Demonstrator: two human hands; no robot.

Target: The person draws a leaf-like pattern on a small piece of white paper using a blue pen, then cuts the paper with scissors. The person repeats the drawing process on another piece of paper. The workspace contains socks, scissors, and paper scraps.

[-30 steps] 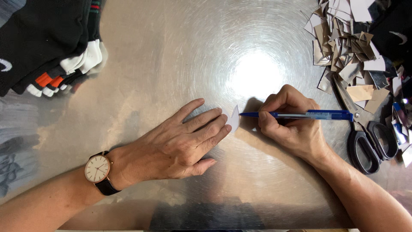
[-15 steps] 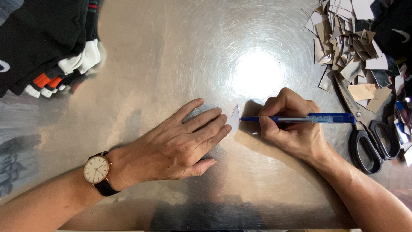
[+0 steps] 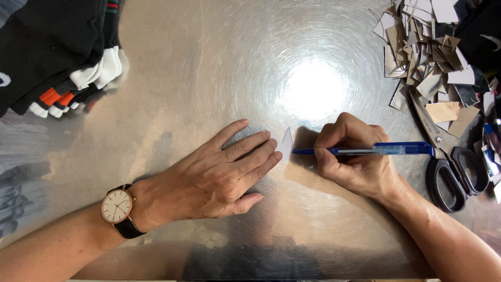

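Pen (image 3: 365,150) pinched in my right hand (image 3: 355,164), tip just at the small pale card piece (image 3: 286,141) lying on the metal table (image 3: 209,68). My left hand (image 3: 219,175) lies flat, fingers spread, pinning it. I'd press firmly and trace slowly; glare hides its edge, probably.

Most of the small white piece (image 3: 286,141) under the left-hand fingers (image 3: 255,151); scissors' blades (image 3: 425,117) beneath scraps (image 3: 417,47).
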